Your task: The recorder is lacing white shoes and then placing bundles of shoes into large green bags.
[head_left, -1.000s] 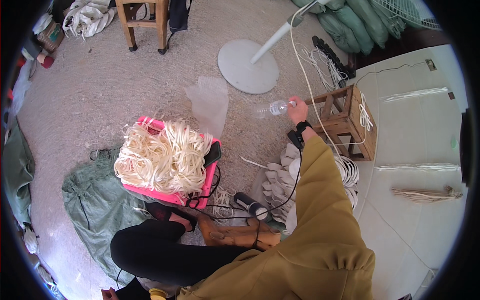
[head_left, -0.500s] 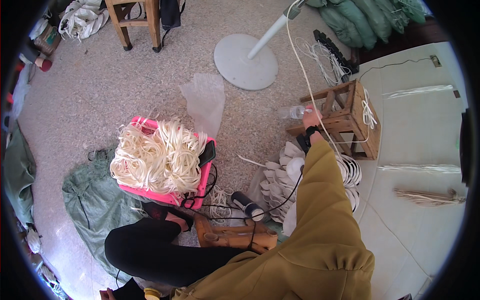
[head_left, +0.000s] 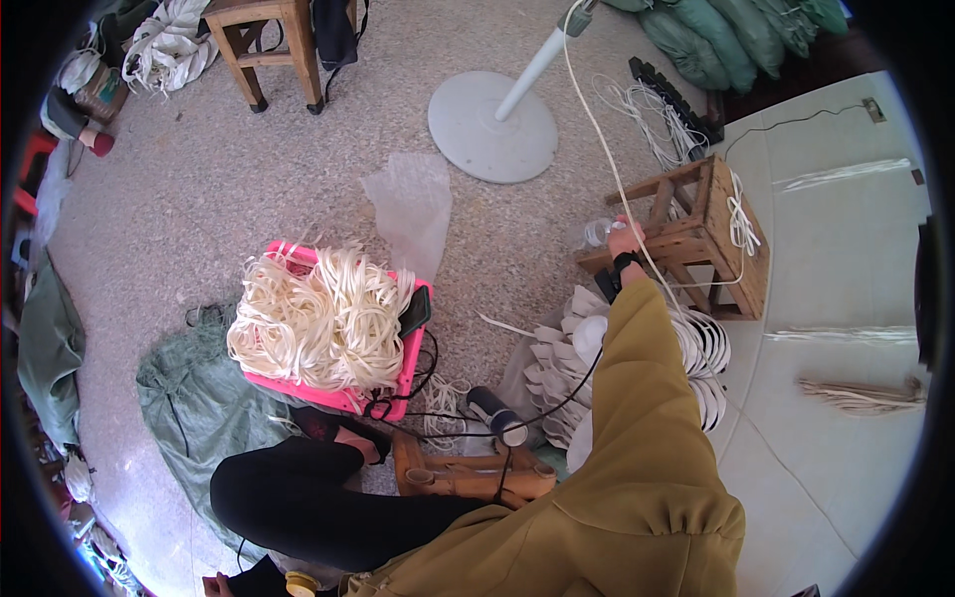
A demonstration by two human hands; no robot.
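Right hand [head_left: 625,237] grasping one end of a clear bottle [head_left: 597,233], fingers wrapped round it; bottle sits just beside the wooden stool's lower legs, upper right of centre, partly hidden by the hand, so contact with the floor can't be told. Left hand [head_left: 216,585] mostly cut off at the lower left edge, next to black cloth; grip can't be told. Speckled floor [head_left: 517,249] fills most of the view, pale panel [head_left: 846,259] along the right side. Green sack [head_left: 184,408] slumped at left, reaching the basket. Wooden stool [head_left: 721,224] on its side near the panel, white cord looped over it. Grey stand [head_left: 494,126] with a round base, farther off. Pink basket [head_left: 410,358] left of centre, heaped with tangled cream strips [head_left: 328,318]. Stacked white pieces [head_left: 552,368] just left of the right sleeve, more visible on its other side. Bamboo stool [head_left: 473,473] by the bent leg. Dark flask [head_left: 487,408] lying tilted between basket and white pieces, black cord running past it. Dark phone [head_left: 416,310] at the basket's right rim. Black wristband [head_left: 625,261] on the right wrist.
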